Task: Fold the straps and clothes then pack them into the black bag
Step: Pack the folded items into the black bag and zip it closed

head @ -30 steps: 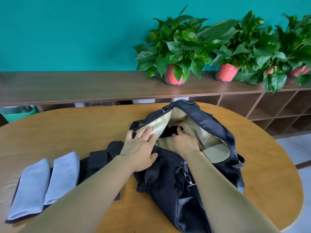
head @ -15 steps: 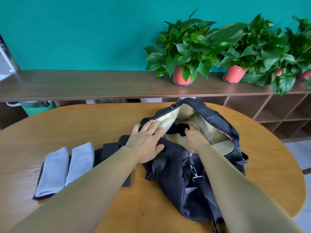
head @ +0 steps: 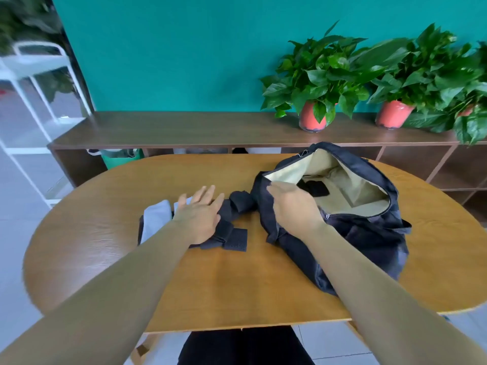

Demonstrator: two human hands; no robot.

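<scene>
The black bag (head: 369,233) lies open on the right of the wooden table (head: 237,291), its beige lining showing. A folded black piece (head: 315,187) rests inside it. My right hand (head: 295,204) hovers over the bag's near rim, fingers apart and holding nothing. My left hand (head: 200,212) is spread flat over a pile of black straps (head: 234,238) and folded light blue-grey cloths (head: 155,222) to the left of the bag. Part of that pile is hidden under the hand.
A long brown shelf unit (head: 184,127) runs behind the table, carrying potted plants in red pots (head: 312,119). A green bin (head: 118,158) sits under the shelf. A white frame (head: 29,75) stands at far left. My dark trousers (head: 245,346) show below the table edge.
My left hand left the bag's flap and moved left onto the strap and cloth pile. My right hand came out of the bag's opening. The view shifted left.
</scene>
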